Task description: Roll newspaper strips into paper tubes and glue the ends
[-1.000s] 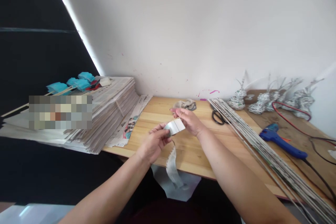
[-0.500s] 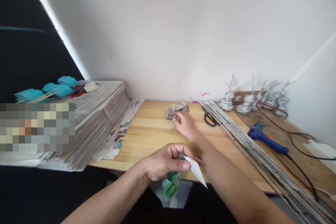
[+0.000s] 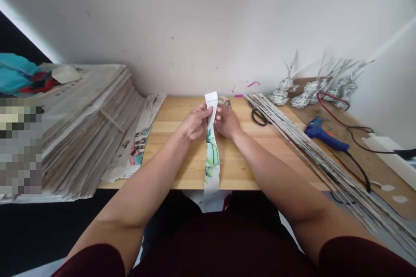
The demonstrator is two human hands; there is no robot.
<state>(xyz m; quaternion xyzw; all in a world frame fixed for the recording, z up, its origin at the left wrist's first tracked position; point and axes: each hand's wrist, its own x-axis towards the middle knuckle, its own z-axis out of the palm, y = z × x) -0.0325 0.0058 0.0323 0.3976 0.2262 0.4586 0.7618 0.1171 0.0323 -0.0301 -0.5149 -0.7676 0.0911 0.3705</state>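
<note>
A long paper strip [image 3: 212, 156], white with green leaf patterns, hangs over the table's front part, its white top end folded at a crease. My left hand [image 3: 196, 122] pinches it near the top, thumb on the front face. My right hand [image 3: 228, 122] is closed at the strip's right edge, its bent fingertips against the paper. Just behind the right hand, a crumpled cloth [image 3: 224, 101] is mostly hidden.
Stacked newspapers [image 3: 107, 117] stand at left, with blue items [image 3: 17, 73] on top. To the right lie black-handled scissors [image 3: 259, 117], a bundle of rolled paper sticks [image 3: 292, 147], a blue glue gun [image 3: 326, 136] with its cord, and several woven paper figures [image 3: 305, 93] by the wall.
My right hand has come back from the cloth to the strip. My left hand has moved forward and raised the strip, which now hangs stretched out. The view has tilted down.
</note>
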